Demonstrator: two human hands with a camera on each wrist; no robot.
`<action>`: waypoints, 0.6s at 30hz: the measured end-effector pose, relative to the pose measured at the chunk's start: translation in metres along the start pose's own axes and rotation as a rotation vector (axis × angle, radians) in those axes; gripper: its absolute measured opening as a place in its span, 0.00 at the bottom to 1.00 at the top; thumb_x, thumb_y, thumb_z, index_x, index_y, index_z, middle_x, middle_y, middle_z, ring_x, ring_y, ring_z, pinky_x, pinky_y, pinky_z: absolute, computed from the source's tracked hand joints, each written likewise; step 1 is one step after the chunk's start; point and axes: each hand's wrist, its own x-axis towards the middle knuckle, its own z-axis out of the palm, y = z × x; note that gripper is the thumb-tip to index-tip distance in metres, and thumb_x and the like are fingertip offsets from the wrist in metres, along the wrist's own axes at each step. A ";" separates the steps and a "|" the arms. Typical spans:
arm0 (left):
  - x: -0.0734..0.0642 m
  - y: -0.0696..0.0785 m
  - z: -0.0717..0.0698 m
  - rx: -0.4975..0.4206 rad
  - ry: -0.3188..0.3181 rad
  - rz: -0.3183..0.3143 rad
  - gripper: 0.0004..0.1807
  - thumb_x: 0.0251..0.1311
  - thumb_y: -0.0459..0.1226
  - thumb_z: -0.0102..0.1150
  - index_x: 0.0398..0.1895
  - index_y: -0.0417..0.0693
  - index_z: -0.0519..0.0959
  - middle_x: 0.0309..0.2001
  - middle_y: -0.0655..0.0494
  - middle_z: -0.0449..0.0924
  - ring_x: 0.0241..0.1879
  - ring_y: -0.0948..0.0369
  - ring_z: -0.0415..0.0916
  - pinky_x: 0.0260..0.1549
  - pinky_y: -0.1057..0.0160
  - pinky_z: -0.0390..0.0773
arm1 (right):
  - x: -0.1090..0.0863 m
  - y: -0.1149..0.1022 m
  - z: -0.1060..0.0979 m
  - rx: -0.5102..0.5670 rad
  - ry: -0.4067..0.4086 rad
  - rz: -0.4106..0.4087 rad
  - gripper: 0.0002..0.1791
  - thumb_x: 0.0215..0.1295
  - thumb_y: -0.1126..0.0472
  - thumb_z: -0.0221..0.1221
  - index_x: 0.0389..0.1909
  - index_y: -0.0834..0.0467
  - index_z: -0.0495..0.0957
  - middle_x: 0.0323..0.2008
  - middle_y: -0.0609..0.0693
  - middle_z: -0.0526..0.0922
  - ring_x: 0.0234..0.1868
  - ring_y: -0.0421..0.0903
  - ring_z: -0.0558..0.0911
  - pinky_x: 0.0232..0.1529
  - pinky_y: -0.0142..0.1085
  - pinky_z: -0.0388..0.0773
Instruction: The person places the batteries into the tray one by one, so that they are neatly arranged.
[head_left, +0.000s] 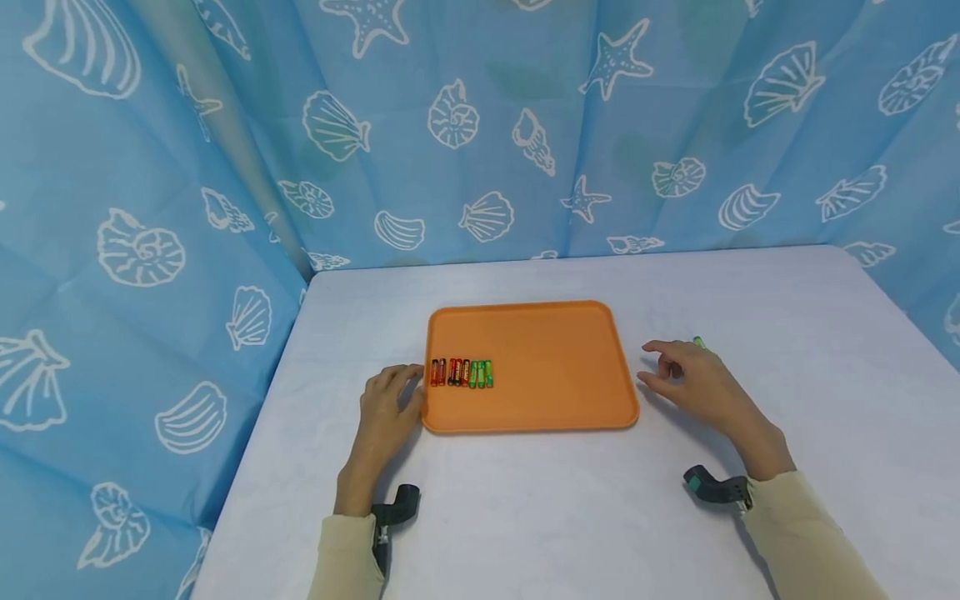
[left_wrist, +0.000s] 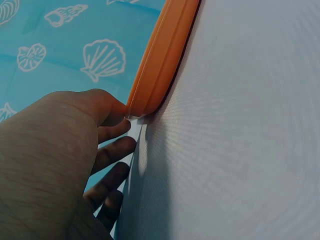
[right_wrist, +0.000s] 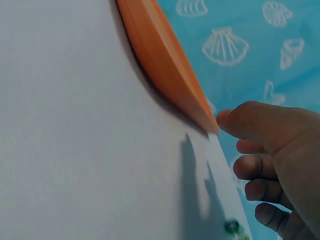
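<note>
An orange tray [head_left: 555,367] lies flat on the table. Toward its left side, several small batteries [head_left: 461,372] stand side by side in a row, red and black ones at the left, green ones at the right. The left hand [head_left: 388,417] is at the tray's left edge, its fingertips at the rim and its fingers loosely bent; in the left wrist view the thumb meets the orange rim [left_wrist: 157,65]. Beyond the right edge hovers the right hand [head_left: 697,383], fingers bent, thumb and index finger apart, holding nothing. A green battery [head_left: 699,342] is partly hidden behind it.
White cloth covers the table [head_left: 540,517]. Blue curtains [head_left: 480,125] with white shell prints hang behind and on the left. Each wrist wears a black camera mount, such as the right one [head_left: 716,486]. In the right wrist view, green objects [right_wrist: 234,227] show near the bottom.
</note>
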 end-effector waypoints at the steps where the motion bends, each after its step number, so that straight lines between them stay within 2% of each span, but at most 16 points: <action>1: 0.000 0.000 0.000 0.000 0.001 0.001 0.20 0.71 0.40 0.54 0.64 0.50 0.76 0.62 0.49 0.72 0.67 0.46 0.59 0.67 0.41 0.53 | -0.002 0.004 -0.002 -0.011 0.013 -0.001 0.23 0.61 0.60 0.70 0.55 0.64 0.79 0.28 0.44 0.73 0.33 0.45 0.71 0.35 0.42 0.74; 7: 0.000 0.001 -0.001 0.007 -0.009 -0.017 0.20 0.71 0.40 0.54 0.65 0.50 0.76 0.63 0.50 0.71 0.68 0.47 0.59 0.68 0.42 0.52 | -0.010 0.024 -0.012 -0.038 0.045 0.042 0.21 0.60 0.60 0.70 0.51 0.66 0.80 0.25 0.43 0.72 0.31 0.45 0.70 0.36 0.42 0.73; 18: 0.001 0.003 0.000 0.012 -0.028 -0.049 0.21 0.72 0.42 0.53 0.65 0.52 0.75 0.64 0.52 0.70 0.69 0.49 0.57 0.68 0.44 0.52 | -0.017 0.038 -0.020 -0.022 -0.017 0.161 0.28 0.61 0.57 0.69 0.57 0.67 0.76 0.27 0.47 0.73 0.33 0.48 0.71 0.35 0.44 0.71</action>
